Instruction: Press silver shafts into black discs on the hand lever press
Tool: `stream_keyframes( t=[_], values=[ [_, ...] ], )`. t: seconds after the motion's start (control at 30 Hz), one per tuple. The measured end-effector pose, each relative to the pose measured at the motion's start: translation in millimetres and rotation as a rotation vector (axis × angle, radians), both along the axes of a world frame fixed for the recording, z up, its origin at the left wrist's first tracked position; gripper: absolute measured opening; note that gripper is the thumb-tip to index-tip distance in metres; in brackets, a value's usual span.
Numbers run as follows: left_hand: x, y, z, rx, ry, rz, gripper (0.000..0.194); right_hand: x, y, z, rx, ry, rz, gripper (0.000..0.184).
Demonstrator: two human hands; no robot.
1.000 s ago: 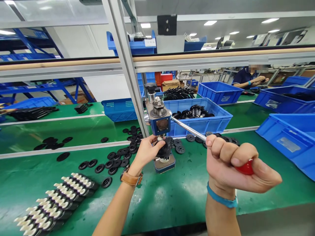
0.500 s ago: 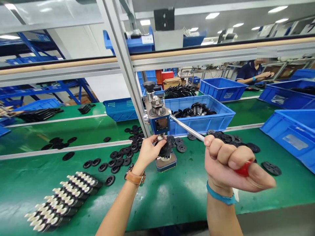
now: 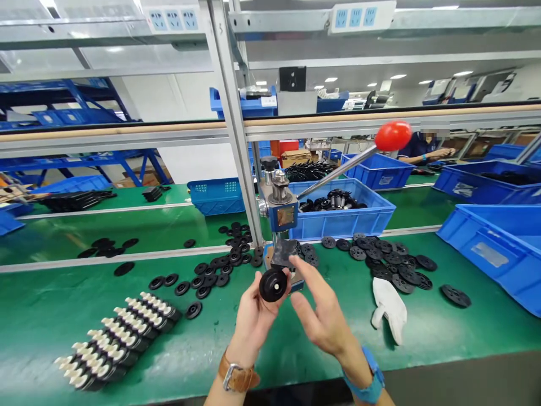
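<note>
My left hand (image 3: 256,316) is closed on a round black part (image 3: 267,288) with a small white centre, held up in front of the hand press (image 3: 283,211). Behind the round part is a dark block (image 3: 284,252); whether the two are joined I cannot tell. My right hand (image 3: 323,310) is open just to the right, fingers apart, an index fingertip close to the block. The press lever slants up to a red knob (image 3: 393,136), with no hand on it. Part of the press base is hidden behind the held part.
Black discs (image 3: 393,257) lie right of the press, smaller black rings (image 3: 211,273) to its left. Rows of black parts with white tops (image 3: 122,338) stand front left. A white glove (image 3: 389,307) lies on the right. Blue bins (image 3: 346,223) stand behind; a co-worker (image 3: 422,148) sits farther back.
My right hand has let go of the lever and come to the left hand; the lever now stands raised. My left hand has brought the black part away from the press, towards me.
</note>
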State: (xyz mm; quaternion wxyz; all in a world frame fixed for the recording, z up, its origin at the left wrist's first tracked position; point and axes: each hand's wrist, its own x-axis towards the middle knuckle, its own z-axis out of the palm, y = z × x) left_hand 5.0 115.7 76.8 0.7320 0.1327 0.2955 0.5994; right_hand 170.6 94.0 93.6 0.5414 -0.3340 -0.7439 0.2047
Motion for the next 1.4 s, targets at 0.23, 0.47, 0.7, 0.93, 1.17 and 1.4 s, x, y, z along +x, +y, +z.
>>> stream_keyframes(
  t=[0.23,0.47,0.7,0.93,1.17,1.4],
  values=[
    [-2.1,-18.6,-23.9,-0.181,-0.130,0.001,0.036,-8.6,-15.3,-39.5,0.026,0.007,-0.183,0.044],
    [26.1,-38.7,-55.1,-0.194,0.173,0.093,0.027,-12.4,-29.6,-62.7,-0.182,-0.078,-0.132,0.077],
    [11.6,-52.9,-66.4,-0.035,0.244,-0.145,0.047,30.1,12.9,-62.7,-0.632,0.785,-0.199,0.039],
    [-3.1,-64.4,-62.6,-0.024,0.370,-0.055,0.049,84.0,156.4,60.8,-0.553,1.050,-0.203,0.036],
    [-50.6,-66.3,-64.1,0.026,0.781,0.428,0.047,67.3,138.8,59.2,-0.551,0.905,-0.110,0.004],
    [-184.0,-63.8,-77.7,-0.319,1.908,0.858,0.040,70.0,38.0,-70.4,-0.637,0.762,-0.342,0.033]
  ],
)
